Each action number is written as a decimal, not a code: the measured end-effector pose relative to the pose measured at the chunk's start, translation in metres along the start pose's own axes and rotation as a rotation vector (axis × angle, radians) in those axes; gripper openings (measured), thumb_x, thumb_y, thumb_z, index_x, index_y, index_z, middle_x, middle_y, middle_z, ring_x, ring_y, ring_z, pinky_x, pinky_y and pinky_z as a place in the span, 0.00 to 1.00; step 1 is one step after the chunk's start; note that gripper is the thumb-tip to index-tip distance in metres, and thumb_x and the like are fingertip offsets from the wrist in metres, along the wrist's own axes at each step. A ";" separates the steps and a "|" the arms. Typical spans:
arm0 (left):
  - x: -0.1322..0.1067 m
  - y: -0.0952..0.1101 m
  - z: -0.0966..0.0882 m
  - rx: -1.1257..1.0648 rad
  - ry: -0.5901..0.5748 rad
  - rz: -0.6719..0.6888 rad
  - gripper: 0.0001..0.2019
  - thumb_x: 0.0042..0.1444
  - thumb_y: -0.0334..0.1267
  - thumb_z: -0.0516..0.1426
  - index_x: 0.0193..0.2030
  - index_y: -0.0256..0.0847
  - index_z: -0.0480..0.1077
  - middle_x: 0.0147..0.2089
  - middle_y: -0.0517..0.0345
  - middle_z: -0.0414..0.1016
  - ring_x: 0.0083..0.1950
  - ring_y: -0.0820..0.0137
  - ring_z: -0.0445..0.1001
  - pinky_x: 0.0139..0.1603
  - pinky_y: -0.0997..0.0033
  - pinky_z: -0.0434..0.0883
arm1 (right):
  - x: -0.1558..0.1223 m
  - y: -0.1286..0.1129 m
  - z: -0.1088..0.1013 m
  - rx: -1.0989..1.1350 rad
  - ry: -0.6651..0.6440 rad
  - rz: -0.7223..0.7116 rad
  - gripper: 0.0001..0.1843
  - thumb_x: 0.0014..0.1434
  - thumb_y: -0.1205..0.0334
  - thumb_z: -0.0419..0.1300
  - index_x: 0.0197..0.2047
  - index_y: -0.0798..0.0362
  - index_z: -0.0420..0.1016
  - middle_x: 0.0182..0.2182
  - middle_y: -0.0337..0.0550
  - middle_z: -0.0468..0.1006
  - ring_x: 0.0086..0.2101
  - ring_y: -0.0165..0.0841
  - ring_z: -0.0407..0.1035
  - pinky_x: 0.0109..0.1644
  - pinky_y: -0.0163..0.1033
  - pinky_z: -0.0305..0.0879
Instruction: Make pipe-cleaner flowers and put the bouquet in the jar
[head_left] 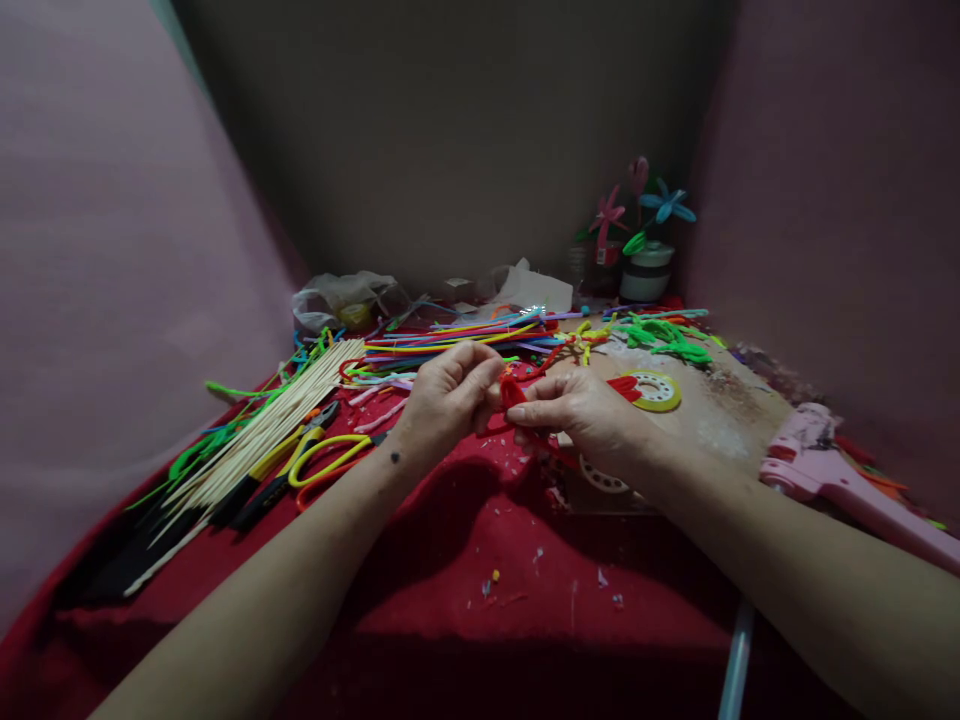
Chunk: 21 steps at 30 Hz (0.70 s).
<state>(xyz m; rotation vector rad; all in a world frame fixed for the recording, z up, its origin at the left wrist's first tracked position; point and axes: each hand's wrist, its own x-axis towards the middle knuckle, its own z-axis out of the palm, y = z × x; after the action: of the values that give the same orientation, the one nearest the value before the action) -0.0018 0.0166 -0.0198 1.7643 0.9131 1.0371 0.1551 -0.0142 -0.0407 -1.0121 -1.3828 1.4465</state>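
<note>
Both of my hands meet over the red cloth (480,540) at the middle of the view. My left hand (448,392) is curled closed, its fingertips pinching a red pipe cleaner (513,392). The fingers of my right hand (581,412) are pressed together on the same red pipe cleaner from the other side. The red piece is bent into a small loop between the two hands. A loose end of it runs up toward the pile of coloured pipe cleaners (457,345) behind.
A bundle of wooden skewers (259,435) and yellow-handled scissors (326,460) lie at the left. A pink glue gun (840,485) lies at the right. A yellow ring (660,392), green pipe cleaners (667,340) and a pot of pipe-cleaner flowers (646,270) sit behind.
</note>
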 end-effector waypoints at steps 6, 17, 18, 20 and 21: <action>0.005 0.004 -0.013 0.192 -0.358 -0.159 0.12 0.48 0.43 0.59 0.32 0.35 0.69 0.18 0.65 0.62 0.17 0.80 0.58 0.17 0.79 0.55 | 0.005 0.002 -0.001 0.143 0.158 -0.020 0.13 0.41 0.58 0.66 0.18 0.57 0.69 0.16 0.37 0.70 0.18 0.23 0.60 0.23 0.32 0.52; 0.004 -0.005 -0.019 0.659 -0.378 0.299 0.09 0.56 0.36 0.52 0.32 0.41 0.73 0.28 0.59 0.72 0.30 0.74 0.67 0.33 0.76 0.61 | 0.006 0.003 -0.002 0.144 0.176 0.094 0.11 0.40 0.60 0.66 0.18 0.57 0.69 0.16 0.38 0.71 0.18 0.24 0.61 0.23 0.32 0.55; 0.006 -0.003 -0.019 0.576 -0.346 0.236 0.09 0.55 0.38 0.53 0.32 0.41 0.73 0.29 0.58 0.73 0.31 0.73 0.67 0.34 0.75 0.62 | 0.006 0.002 -0.004 0.131 0.172 0.081 0.11 0.40 0.59 0.66 0.18 0.57 0.69 0.16 0.38 0.71 0.18 0.24 0.61 0.23 0.32 0.54; 0.008 0.000 -0.018 0.364 -0.267 0.079 0.07 0.52 0.39 0.56 0.33 0.39 0.73 0.31 0.58 0.73 0.33 0.72 0.68 0.35 0.75 0.64 | 0.007 0.002 -0.005 0.107 0.157 0.061 0.12 0.40 0.59 0.66 0.19 0.57 0.70 0.16 0.37 0.71 0.18 0.24 0.60 0.23 0.32 0.53; 0.010 0.002 -0.017 0.252 -0.233 0.003 0.07 0.51 0.39 0.57 0.34 0.38 0.72 0.31 0.58 0.73 0.32 0.73 0.68 0.34 0.75 0.64 | 0.007 0.003 -0.005 0.093 0.145 0.056 0.11 0.41 0.59 0.66 0.19 0.57 0.70 0.15 0.37 0.70 0.17 0.24 0.59 0.23 0.32 0.52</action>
<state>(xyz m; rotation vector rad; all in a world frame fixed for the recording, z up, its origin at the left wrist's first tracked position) -0.0134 0.0299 -0.0109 2.0452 0.9238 0.7219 0.1582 -0.0062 -0.0438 -1.0807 -1.1810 1.4351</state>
